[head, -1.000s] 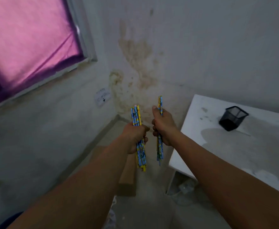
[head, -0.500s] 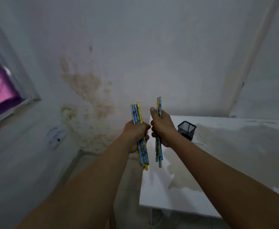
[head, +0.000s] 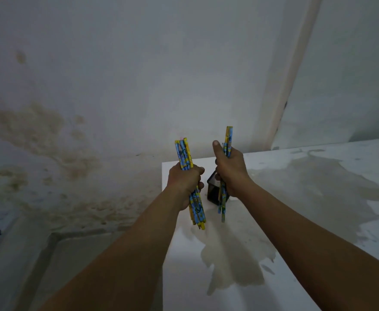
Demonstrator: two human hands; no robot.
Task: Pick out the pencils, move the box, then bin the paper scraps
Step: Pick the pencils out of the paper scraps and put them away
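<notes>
My left hand (head: 185,181) grips a bundle of several blue-and-yellow pencils (head: 185,154), held upright with both ends sticking out of the fist. My right hand (head: 231,170) grips a smaller bunch of the same pencils (head: 227,140), also upright. Both hands hover side by side above the near left corner of a white table (head: 296,232). A black mesh pencil cup (head: 213,190) stands on the table just behind and below my hands, partly hidden by them. No box or paper scraps are in view.
A stained white wall (head: 139,86) rises behind the table, and a pale pillar (head: 291,75) runs down at the right. The table top has a large pale stain (head: 235,261). Left of the table lies the grey floor (head: 67,265).
The view has swung right, away from the pink window. The table and mesh cup now lie directly under my hands. Both hands keep their hold on the pencils.
</notes>
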